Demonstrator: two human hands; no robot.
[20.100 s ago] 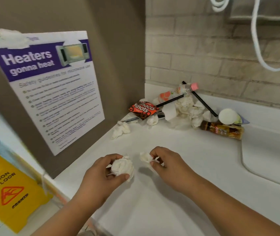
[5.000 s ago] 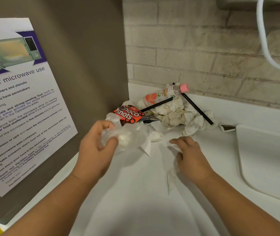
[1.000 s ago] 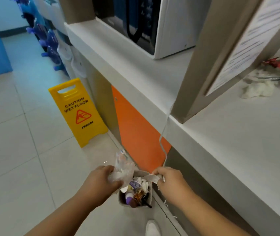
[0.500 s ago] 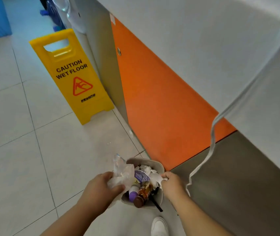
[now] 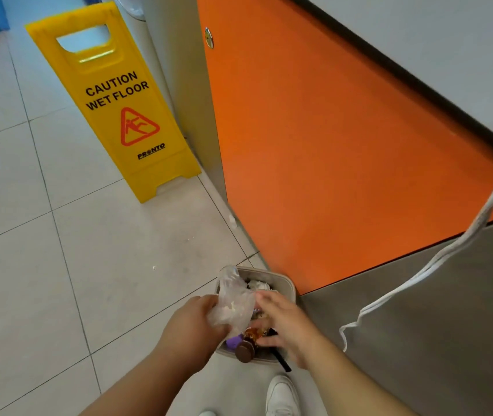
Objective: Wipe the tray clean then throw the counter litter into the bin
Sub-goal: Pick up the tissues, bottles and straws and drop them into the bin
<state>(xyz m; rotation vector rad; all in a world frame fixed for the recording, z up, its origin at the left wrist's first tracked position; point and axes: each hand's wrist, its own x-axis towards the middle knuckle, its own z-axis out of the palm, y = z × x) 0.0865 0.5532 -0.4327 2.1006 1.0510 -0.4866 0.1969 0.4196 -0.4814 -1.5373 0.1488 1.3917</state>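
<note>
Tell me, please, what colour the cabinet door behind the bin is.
The cabinet door is plain orange, shown best in the head view.

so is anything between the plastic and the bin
Partly: the right hand is spread over the bin beside the plastic in the left hand, and litter fills the bin to the rim.

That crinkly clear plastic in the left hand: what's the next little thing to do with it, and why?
Probably open the left hand and drop the crumpled clear plastic wrapper into the small beige bin. It hangs right over the opening, and the bin looks nearly full, so releasing it low seems wise.
</note>
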